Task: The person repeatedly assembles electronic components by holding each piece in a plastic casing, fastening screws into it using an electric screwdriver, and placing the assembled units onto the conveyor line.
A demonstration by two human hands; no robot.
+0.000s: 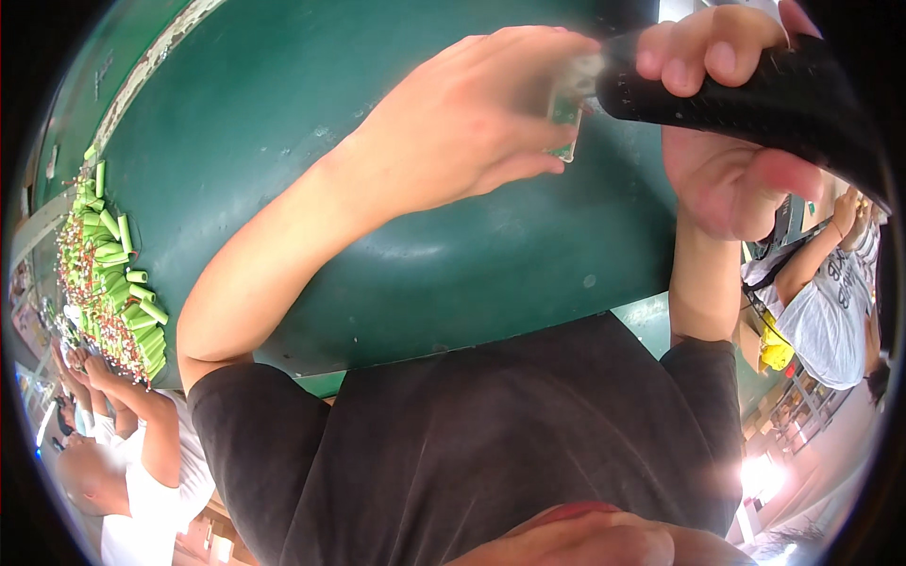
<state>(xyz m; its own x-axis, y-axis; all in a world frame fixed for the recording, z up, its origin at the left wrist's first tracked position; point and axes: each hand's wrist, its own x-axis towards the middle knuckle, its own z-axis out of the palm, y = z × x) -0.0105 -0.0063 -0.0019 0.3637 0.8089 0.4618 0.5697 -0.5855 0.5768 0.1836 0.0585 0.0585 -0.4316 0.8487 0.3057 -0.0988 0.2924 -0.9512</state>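
My left hand [472, 123] reaches over the green table with its fingers closed on a small flat piece [566, 118]. The piece has a pale edge and looks green or see-through; the fingers hide part of it. My right hand [722, 141] is wrapped round a long black object [736, 90], with fingertips over its top and the palm and thumb below. The object's kind is not clear. Its blunt left end comes right up beside the small piece, and whether they touch I cannot tell.
The green table top [396, 255] spreads under my hands. At its left edge lies a pile of lime-green tubes [118, 274] with thin red and white ends. One person [151, 462] is at the lower left, another [826, 297] at the right, near a yellow item [776, 349].
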